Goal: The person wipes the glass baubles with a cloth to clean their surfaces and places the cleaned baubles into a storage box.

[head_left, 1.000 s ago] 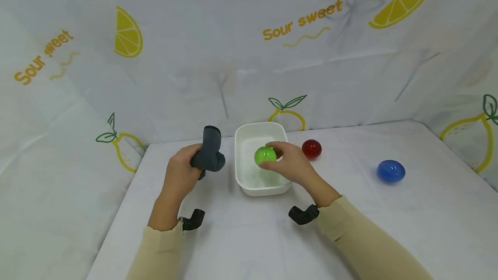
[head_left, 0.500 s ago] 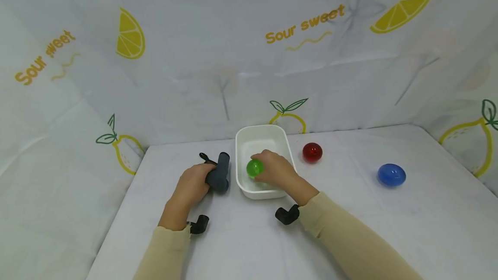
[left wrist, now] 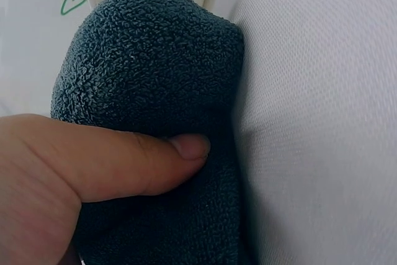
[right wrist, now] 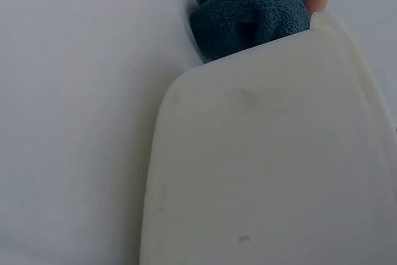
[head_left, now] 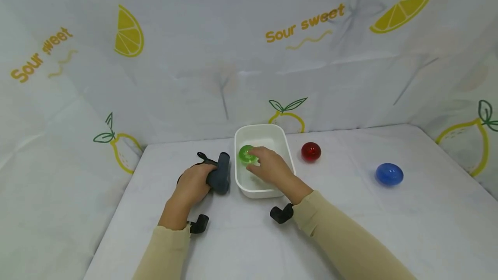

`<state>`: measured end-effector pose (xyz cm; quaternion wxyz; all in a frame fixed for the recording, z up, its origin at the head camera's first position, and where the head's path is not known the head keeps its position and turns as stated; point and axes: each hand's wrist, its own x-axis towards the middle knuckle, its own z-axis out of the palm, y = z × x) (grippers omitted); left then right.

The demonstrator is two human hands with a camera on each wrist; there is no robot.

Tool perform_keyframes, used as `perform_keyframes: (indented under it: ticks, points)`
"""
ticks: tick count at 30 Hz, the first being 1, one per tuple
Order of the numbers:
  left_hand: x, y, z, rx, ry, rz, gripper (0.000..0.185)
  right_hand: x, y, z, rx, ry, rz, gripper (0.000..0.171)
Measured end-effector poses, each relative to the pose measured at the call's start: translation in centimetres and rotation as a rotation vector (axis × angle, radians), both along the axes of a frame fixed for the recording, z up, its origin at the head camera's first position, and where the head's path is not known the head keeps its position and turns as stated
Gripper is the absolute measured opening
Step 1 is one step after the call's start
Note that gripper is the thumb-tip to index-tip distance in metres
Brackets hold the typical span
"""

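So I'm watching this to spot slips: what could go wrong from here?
The green ball looks smooth and round; the right hand holds it only at the fingertips inside the white tub, so it might slip. The left hand presses the dark towel close beside the tub and could nudge it.

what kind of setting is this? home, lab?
Likely a staged recording booth, not a home: a lemon-print cloth forms the backdrop and side walls around a white-covered table, which holds only a few props: a white tub, coloured balls, a dark towel.
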<state>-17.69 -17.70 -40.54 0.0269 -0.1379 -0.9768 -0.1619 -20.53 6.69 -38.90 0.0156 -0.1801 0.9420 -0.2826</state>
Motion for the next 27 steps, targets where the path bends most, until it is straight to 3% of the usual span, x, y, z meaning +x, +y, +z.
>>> perform_keyframes:
  ticks: [10, 17, 22, 27]
  points:
    - [-0.1, 0.0, -0.1, -0.002, 0.0, -0.003, 0.047, 0.0, -0.1, -0.5, 0.043, -0.072, -0.018, 0.062]
    - [0.0, 0.1, -0.2, 0.002, -0.004, -0.005, 0.048, -0.1, 0.0, -0.4, 0.058, -0.076, -0.019, 0.062]
    - [0.0, 0.0, -0.2, 0.012, -0.001, -0.008, 0.048, -0.3, 1.3, 0.9, 0.05, -0.067, -0.014, 0.061]
    - [-0.1, -0.1, -0.1, 0.016, 0.015, -0.022, 0.049, -0.8, 4.8, 2.9, 0.026, -0.05, -0.06, 0.062]
